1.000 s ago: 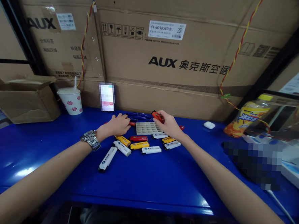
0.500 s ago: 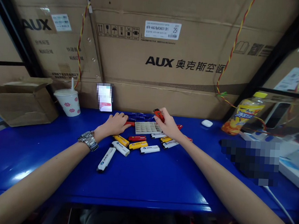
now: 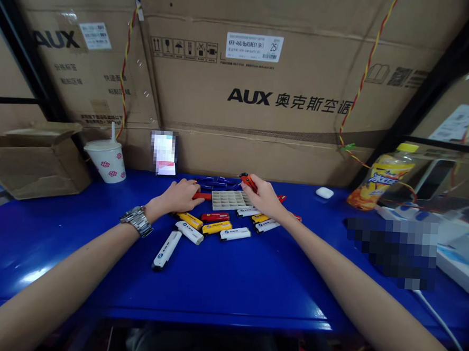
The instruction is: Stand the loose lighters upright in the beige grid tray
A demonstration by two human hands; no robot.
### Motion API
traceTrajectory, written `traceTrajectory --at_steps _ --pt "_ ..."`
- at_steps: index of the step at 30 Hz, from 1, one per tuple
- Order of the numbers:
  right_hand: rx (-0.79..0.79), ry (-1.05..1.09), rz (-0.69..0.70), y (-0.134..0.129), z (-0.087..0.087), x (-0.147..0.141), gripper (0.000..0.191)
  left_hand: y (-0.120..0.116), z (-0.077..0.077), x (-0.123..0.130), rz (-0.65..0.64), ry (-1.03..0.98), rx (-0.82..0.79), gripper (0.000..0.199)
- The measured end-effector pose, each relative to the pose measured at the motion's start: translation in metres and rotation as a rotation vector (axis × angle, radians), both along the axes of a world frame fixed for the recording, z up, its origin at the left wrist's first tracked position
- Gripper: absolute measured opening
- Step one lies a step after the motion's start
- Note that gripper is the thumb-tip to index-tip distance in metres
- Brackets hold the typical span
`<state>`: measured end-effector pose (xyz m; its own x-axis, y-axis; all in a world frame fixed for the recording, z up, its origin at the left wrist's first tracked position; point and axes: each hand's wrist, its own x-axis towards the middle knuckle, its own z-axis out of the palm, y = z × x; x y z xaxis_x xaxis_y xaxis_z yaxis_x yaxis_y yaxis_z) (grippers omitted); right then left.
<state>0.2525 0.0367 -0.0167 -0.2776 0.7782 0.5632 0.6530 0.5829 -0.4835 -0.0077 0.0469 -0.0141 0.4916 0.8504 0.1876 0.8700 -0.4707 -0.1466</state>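
Observation:
My right hand (image 3: pixel 265 197) is closed around an orange-red lighter (image 3: pixel 249 182) with a black top, held above the right end of a pale compartment tray (image 3: pixel 230 200). Left of the tray, my left hand (image 3: pixel 179 195) has its fingers closed on one end of a red lighter (image 3: pixel 203 196) lying low at the table. Part of that lighter is hidden by the fingers. In front of the tray are a dark red lighter (image 3: pixel 215 216), yellow lighters (image 3: pixel 217 227) and several white lighters (image 3: pixel 235 234). Several blue lighters (image 3: pixel 218 183) lie behind the tray.
The blue table (image 3: pixel 227 286) backs onto large cardboard boxes (image 3: pixel 261 135). A paper cup (image 3: pixel 107 161) with a straw, an open carton (image 3: pixel 40 163) and a lit phone (image 3: pixel 165 152) stand left. On the right are a white earphone case (image 3: pixel 324 192) and a drink bottle (image 3: pixel 383 179).
My left fingers have drawn in and closed on the red lighter, which sits slightly lower and more exposed. My right hand has dropped slightly, still holding the orange-red lighter.

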Motion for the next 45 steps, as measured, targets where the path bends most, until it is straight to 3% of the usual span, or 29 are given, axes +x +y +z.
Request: traceTrajectory --at_steps 6,13,19,21,26,32,38,45 --pt "-0.019 0.004 0.006 -0.002 0.002 -0.002 0.026 0.002 0.003 0.0 0.001 -0.058 0.053 0.032" --pt "-0.111 0.221 0.018 0.0 0.002 -0.002 0.038 -0.004 0.011 0.01 -0.126 -0.625 0.159 0.017" --pt "-0.284 0.529 0.138 0.005 0.001 -0.003 0.051 -0.006 0.008 0.018 -0.102 -0.834 0.143 0.016" --pt "-0.324 0.603 0.159 0.004 0.002 -0.004 0.054 -0.006 0.006 0.02 -0.119 -0.954 0.084 0.018" --pt "-0.32 0.745 0.144 -0.001 0.007 -0.007 0.057 -0.008 0.004 0.025 -0.188 -1.322 -0.248 0.017" --pt "-0.353 0.847 0.024 -0.004 0.01 -0.008 0.057 -0.009 0.002 0.031 -0.227 -1.413 -0.256 0.02" --pt "-0.439 0.931 -0.02 -0.006 0.013 -0.011 0.055 -0.019 0.005 0.037 -0.211 -1.641 -0.522 0.018" --pt "-0.417 0.912 -0.027 -0.003 0.006 -0.011 0.048 -0.025 0.012 0.036 -0.021 -1.629 -0.616 0.059"
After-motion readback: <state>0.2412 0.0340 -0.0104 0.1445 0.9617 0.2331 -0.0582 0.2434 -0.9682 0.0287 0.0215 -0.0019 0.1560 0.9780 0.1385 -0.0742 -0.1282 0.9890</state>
